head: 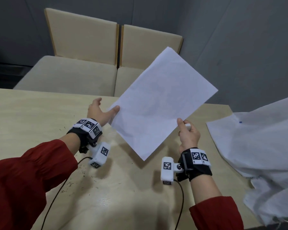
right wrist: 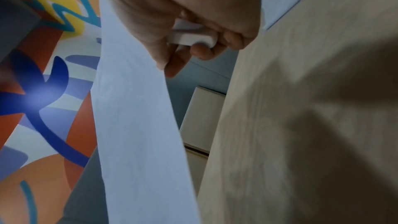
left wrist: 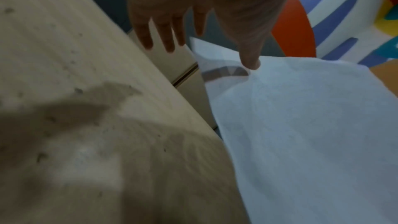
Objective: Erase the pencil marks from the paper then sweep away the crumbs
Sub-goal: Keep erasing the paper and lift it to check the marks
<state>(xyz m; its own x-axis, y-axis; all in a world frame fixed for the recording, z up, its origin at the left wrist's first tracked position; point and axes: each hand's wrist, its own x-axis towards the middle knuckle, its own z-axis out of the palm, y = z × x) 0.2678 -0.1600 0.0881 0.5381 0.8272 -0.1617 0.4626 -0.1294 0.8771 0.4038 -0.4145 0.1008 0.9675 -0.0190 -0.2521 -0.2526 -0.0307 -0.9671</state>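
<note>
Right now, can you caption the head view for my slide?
Right hand pinches paper aloft with eraser tucked in; eraser crumbs scattered on table.

We're looking over a pale wooden table [head: 40, 110] filling the lower frame; two beige cushioned chairs [head: 83, 47] sit at upper centre against a dark grey wall [head: 239, 39], and a bright multicoloured mural [right wrist: 43, 91] covers the right wrist view's left side.

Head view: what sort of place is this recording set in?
Probably an office or meeting room: a pale wooden table, two beige upholstered chairs pushed against it, and a plain grey wall behind.
</note>
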